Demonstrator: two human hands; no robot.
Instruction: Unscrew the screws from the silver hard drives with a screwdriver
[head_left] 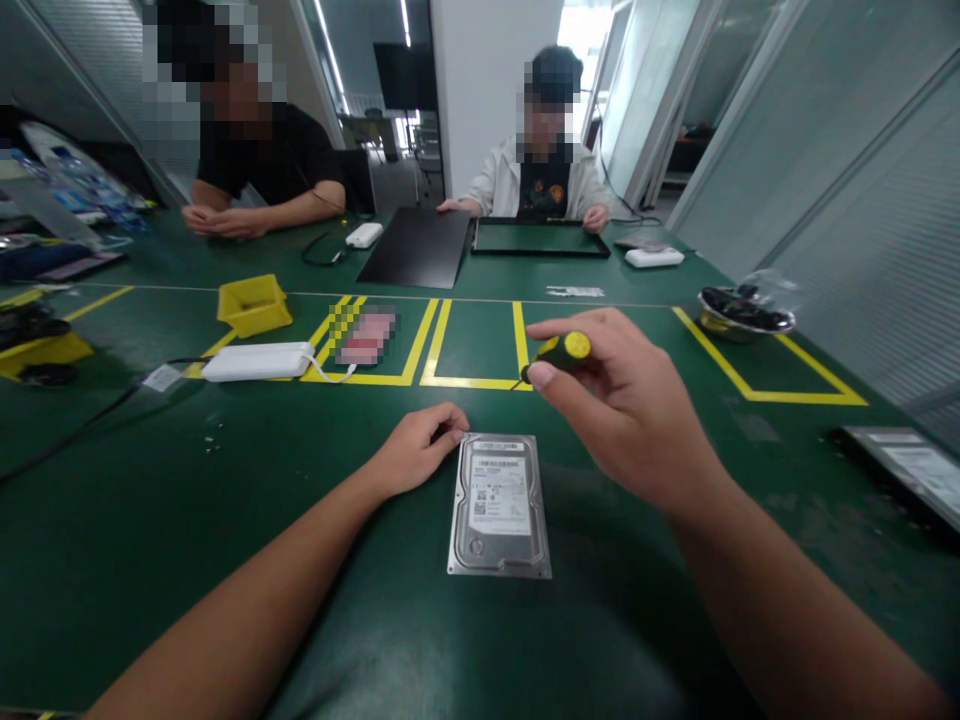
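A silver hard drive (499,505) with a white label lies flat on the green table in front of me. My left hand (421,447) rests at its far left corner, fingers curled and thumb and fingertips against the edge. Above and beyond the drive's right side, my right hand (616,400) is raised. Its thumb and fingers grip a short screwdriver (559,358) with a black and yellow handle. The thin shaft points down to the left, apart from the drive.
A white power strip (259,362), a pink phone (367,337) and a yellow bin (255,305) lie ahead on the left. To the right are a bowl of dark parts (746,310) and another drive (911,470). Two people sit across the table, one touching a black panel (416,247).
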